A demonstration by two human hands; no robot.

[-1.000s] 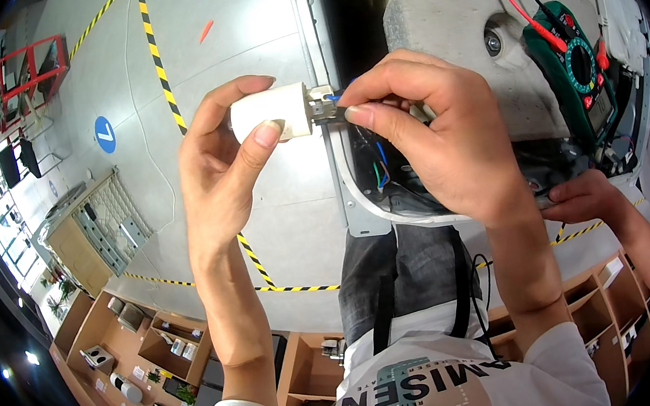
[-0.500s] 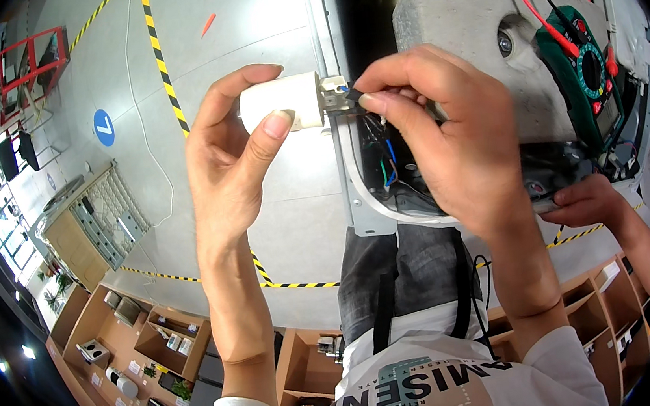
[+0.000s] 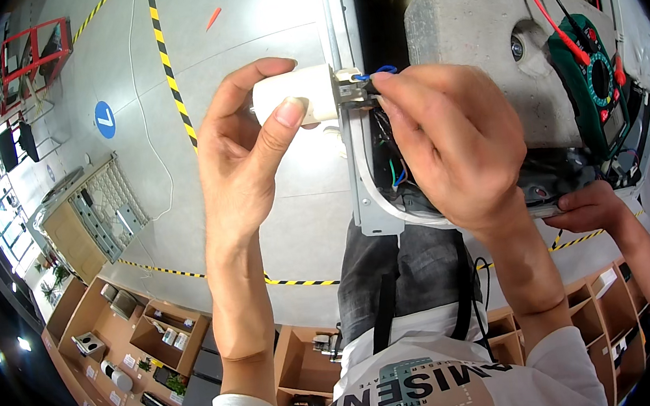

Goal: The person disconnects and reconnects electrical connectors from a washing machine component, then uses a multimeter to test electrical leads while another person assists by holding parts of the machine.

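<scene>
My left hand grips a white cylindrical capacitor between thumb and fingers, lying sideways with its metal terminals pointing right. At those terminals, the thumb and index finger of my right hand pinch a wire; its gripped end is mostly hidden. A blue wire loops out just above these fingertips, and dark leads run beside the terminals. Both hands are over the edge of an opened appliance's metal frame. Green and blue wires hang inside it, below my right hand.
A concrete block fills much of the appliance. On its right rests a green multimeter with red and black leads. Another person's hand touches the frame at lower right. Brown shelving stands behind me.
The whole scene has shifted slightly right. My right fingertips have drawn a little away from the terminals, and the blue wire now shows as a loop above them. My left hand keeps its grip.
</scene>
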